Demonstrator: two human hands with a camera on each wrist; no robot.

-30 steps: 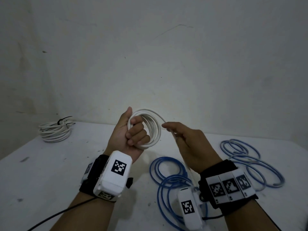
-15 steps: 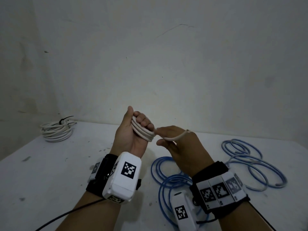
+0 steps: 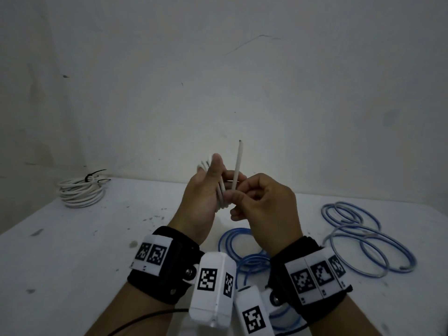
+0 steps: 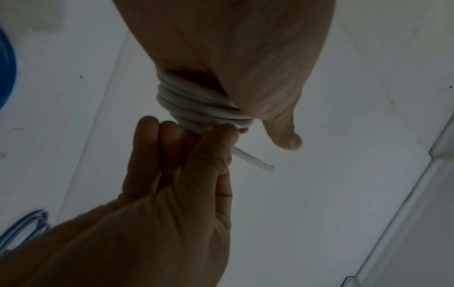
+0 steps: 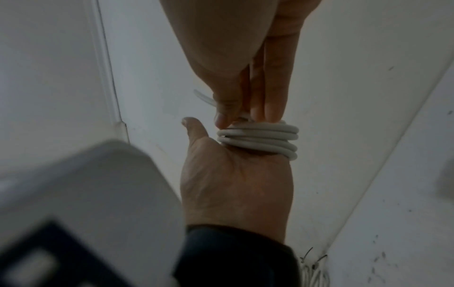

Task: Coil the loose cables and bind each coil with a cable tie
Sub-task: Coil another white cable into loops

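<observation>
My left hand (image 3: 203, 195) grips a small white cable coil (image 3: 221, 193) above the table, its turns wound round the fingers (image 5: 258, 137). The left thumb (image 4: 287, 139) sticks out beside the coil (image 4: 196, 104). Close against it, my right hand (image 3: 264, 204) pinches the cable's free end (image 3: 238, 161) between thumb and fingertips (image 4: 216, 147). That end stands upright past the fingers, showing as a short stub (image 4: 255, 161) in the left wrist view. No loose cable tie is in view.
A white coil (image 3: 81, 192) bound with black ties lies at the back left of the white table (image 3: 72, 263). Loose blue cable loops lie under my wrists (image 3: 242, 253) and spread to the right (image 3: 363, 238). A bare wall stands behind.
The open white loop has been drawn into a tight bundle in my left hand. My right hand has come in against it, and the cable's end now points upward.
</observation>
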